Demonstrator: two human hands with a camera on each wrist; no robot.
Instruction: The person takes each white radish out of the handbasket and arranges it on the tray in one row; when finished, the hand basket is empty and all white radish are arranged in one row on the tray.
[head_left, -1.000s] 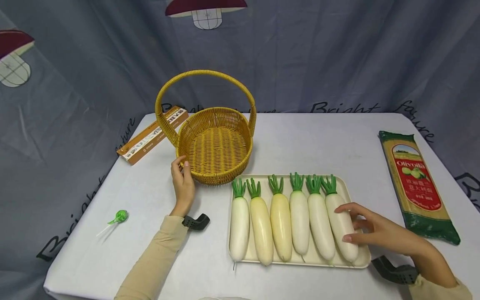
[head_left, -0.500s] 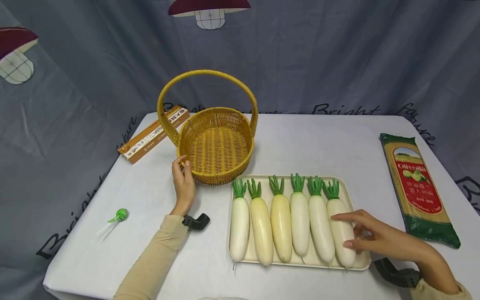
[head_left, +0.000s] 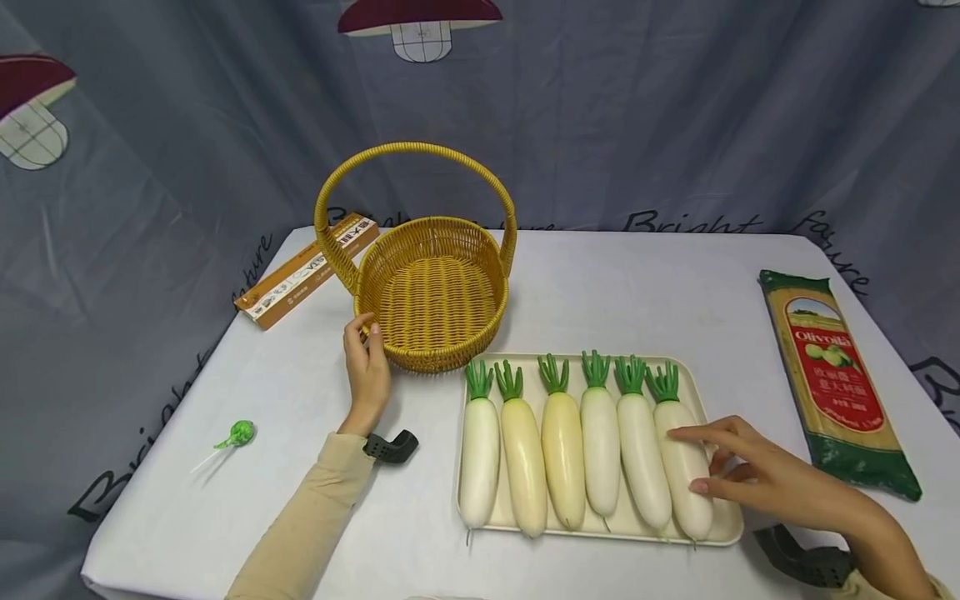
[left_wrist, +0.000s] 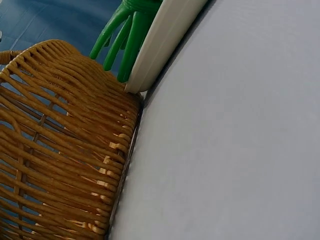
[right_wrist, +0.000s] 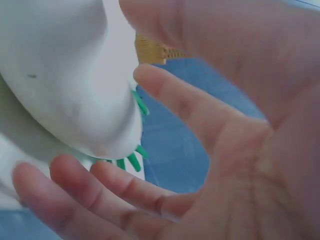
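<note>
In the head view, my left hand [head_left: 367,375] holds the near left rim of a yellow wicker basket [head_left: 431,354] with a tall arched handle. Its fingers lie outside the left wrist view, where the woven basket wall [left_wrist: 65,140] fills the left side. My right hand [head_left: 765,475] is at the rightmost white radish [head_left: 684,467], index finger and thumb resting along its right side. Spread, loosely bent fingers [right_wrist: 185,105] show around the radish [right_wrist: 75,75] in the right wrist view, not closed on it. Several white and pale-yellow radishes with green tops lie side by side on a cream tray [head_left: 723,521].
Behind the basket's left side lies a long brown pasta box [head_left: 307,271]. A green-wrapped lollipop [head_left: 240,433] is at the left of the white table [head_left: 600,292]. The spaghetti bag [head_left: 836,383] lies at the right, beyond my right hand. A grey curtain [head_left: 637,108] hangs behind.
Between the earliest frame and half a second ago, the rightmost radish shifted slightly left at its lower end, with my right hand beside it. The left hand stays at the basket.
</note>
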